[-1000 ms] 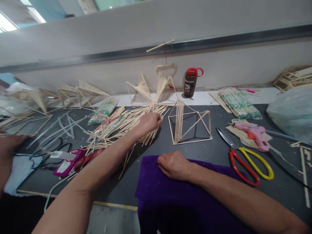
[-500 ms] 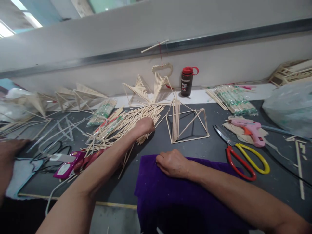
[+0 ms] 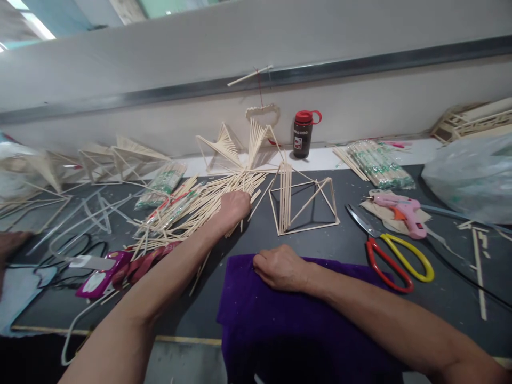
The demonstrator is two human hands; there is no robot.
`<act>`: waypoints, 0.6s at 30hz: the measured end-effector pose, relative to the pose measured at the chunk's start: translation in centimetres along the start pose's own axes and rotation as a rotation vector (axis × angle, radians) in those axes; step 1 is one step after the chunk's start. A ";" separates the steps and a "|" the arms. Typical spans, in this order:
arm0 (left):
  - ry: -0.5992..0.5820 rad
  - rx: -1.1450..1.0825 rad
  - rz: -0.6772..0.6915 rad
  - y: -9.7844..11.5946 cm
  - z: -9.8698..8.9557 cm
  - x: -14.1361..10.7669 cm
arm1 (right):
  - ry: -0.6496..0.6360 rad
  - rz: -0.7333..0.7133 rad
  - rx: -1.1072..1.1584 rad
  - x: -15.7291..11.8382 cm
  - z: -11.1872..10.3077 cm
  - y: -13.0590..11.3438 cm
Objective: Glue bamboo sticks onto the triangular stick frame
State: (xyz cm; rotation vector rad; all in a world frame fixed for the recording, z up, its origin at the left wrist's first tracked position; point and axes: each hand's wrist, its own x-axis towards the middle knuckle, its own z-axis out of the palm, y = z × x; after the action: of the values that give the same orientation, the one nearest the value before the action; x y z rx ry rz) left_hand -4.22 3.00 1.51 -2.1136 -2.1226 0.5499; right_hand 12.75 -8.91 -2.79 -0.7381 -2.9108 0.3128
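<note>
My left hand is closed over the near right end of a heap of loose wooden chopsticks. Its fingers are mostly hidden, and a few chopstick ends show just under it. On a purple cloth at the table's front edge rests my right hand, fingers curled in; whatever they may hold is out of sight. Beyond it stands a frame of glued chopsticks, with a row of upright chopsticks on its left side. Scissors with one red and one yellow handle lie open near my right forearm.
A pink glue gun lies on paper at right, beside a plastic bag. Packs of chopsticks, a dark bottle and finished fan-shaped pieces line the back. Left are a magenta device, cables and another person's hand.
The view has shifted slightly, so most things sit a little further left. My left hand stays at the chopstick heap, and my right hand stays on the cloth.
</note>
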 end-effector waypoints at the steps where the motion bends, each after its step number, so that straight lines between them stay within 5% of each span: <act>1: -0.014 0.009 -0.003 0.0 -0.1 -0.1 | 0.003 0.000 0.000 0.0 0.0 0.0; 12: -0.106 -0.020 0.001 -0.5 -0.8 0.1 | -0.030 0.012 0.033 -0.1 -0.5 0.0; 18: -0.012 -0.120 -0.040 -1.7 -0.8 0.4 | -0.048 -0.002 0.039 0.0 -0.5 0.0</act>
State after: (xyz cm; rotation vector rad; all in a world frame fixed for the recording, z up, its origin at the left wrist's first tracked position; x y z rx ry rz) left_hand -5.55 3.63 2.71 -2.1270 -2.2530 0.4437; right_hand 12.86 -8.81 -2.35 -0.7313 -2.9412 0.3905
